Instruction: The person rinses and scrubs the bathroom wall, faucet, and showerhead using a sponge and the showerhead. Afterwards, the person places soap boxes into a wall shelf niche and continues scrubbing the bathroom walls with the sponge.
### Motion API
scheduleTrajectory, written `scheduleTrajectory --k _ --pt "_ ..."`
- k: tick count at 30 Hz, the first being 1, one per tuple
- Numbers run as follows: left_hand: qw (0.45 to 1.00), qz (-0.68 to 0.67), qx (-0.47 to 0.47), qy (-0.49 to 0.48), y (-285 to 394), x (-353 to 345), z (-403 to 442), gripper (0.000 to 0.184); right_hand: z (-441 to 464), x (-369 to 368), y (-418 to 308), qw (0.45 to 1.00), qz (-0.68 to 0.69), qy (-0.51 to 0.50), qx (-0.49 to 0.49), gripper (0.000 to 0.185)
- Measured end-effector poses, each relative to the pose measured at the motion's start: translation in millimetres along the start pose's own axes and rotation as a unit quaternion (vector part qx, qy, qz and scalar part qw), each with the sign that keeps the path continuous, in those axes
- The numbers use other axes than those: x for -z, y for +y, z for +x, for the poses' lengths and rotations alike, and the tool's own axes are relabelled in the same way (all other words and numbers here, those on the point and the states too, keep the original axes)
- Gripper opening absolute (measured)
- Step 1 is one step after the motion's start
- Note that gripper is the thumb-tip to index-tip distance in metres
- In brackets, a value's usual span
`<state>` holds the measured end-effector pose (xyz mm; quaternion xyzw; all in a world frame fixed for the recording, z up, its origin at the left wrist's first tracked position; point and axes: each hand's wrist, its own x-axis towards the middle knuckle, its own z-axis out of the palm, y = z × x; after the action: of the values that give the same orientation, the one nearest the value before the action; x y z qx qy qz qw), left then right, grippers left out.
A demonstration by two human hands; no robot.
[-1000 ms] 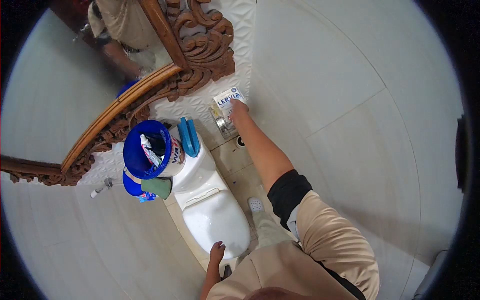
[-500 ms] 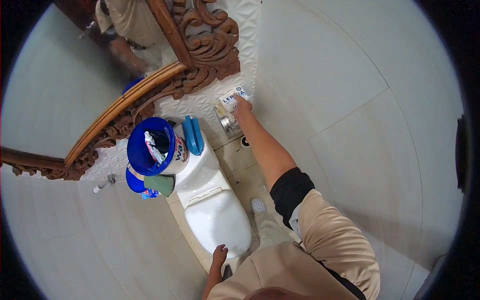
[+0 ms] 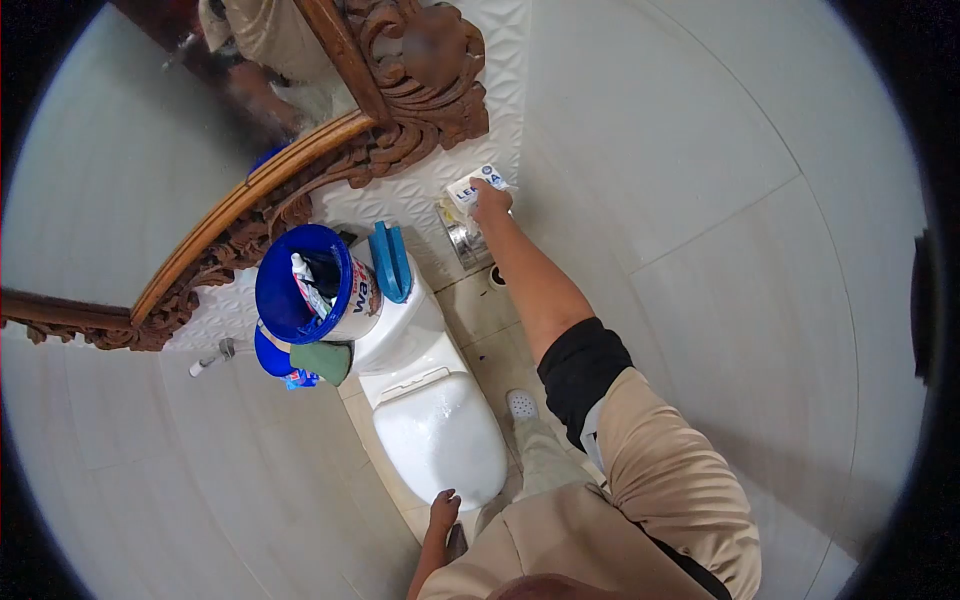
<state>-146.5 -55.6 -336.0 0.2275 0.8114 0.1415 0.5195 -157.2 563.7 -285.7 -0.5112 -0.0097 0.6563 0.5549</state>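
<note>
My right hand (image 3: 490,201) reaches far out to the wall beside the mirror. Its fingers are closed on a white packet (image 3: 466,190) with blue lettering, which sits above a shiny metal wall holder (image 3: 466,240). The palm hides part of the packet. My left hand (image 3: 445,508) hangs low by the front of the white toilet lid (image 3: 440,435), holding nothing, its fingers loosely bent and a little apart. I cannot tell whether it touches the lid.
On the toilet tank stand a bucket (image 3: 361,300) with a blue inside, holding tubes, and a blue plastic piece (image 3: 391,263). A green pad (image 3: 322,362) lies beside the bucket. A mirror with a carved wooden frame (image 3: 225,250) spans the upper left. A wall tap (image 3: 215,358) sticks out at left.
The view has shifted slightly. My right hand stays at the packet, its fingers now further over the lettering. My left hand has barely moved.
</note>
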Motion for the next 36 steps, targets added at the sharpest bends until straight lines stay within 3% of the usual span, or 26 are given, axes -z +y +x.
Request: scheduleTrajectory --k 9,13,16,18,20,22,23,26,29,32,34,36 --pt "1.000 -0.006 -0.010 0.010 10 -5 -5 0.039 -42 22 -21 0.987 0.028 -0.157 0.019 0.031" --pt "0.999 0.014 -0.038 0.006 22 -3 2 0.039 -94 64 -25 0.974 -0.039 -0.221 -0.012 0.028" --pt "0.985 -0.156 -0.071 0.017 34 9 17 0.033 -160 113 -25 0.949 -0.174 -0.255 -0.064 0.031" --pt "0.951 -0.290 -0.104 -0.012 85 39 -1 0.030 -209 152 -21 0.924 -0.220 -0.305 -0.068 0.032" --pt "0.943 -0.289 -0.164 -0.013 131 71 -23 0.037 -259 177 -24 0.896 -0.262 -0.352 -0.072 0.034" --pt "0.908 -0.370 -0.188 -0.061 171 92 -53 0.042 -320 201 -34 0.839 -0.367 -0.401 -0.026 0.038" --pt "0.895 -0.387 -0.207 -0.085 182 99 -71 0.043 -347 213 -36 0.841 -0.368 -0.396 -0.023 0.038" --pt "0.880 -0.387 -0.228 -0.154 180 98 -110 0.041 -404 247 -32 0.770 -0.494 -0.375 0.152 0.043" --pt "0.881 -0.356 -0.226 -0.213 156 86 -131 0.035 -452 280 -31 0.729 -0.531 -0.369 0.222 0.044" --pt "0.848 -0.370 -0.250 -0.286 137 71 -142 0.027 -479 312 -36 0.742 -0.524 -0.344 0.236 0.045" --pt "0.808 -0.422 -0.215 -0.350 135 56 -161 0.028 -495 339 -47 0.754 -0.521 -0.314 0.249 0.046" --pt "0.807 -0.402 -0.187 -0.390 136 43 -185 0.029 -518 361 -67 0.768 -0.518 -0.297 0.231 0.049"
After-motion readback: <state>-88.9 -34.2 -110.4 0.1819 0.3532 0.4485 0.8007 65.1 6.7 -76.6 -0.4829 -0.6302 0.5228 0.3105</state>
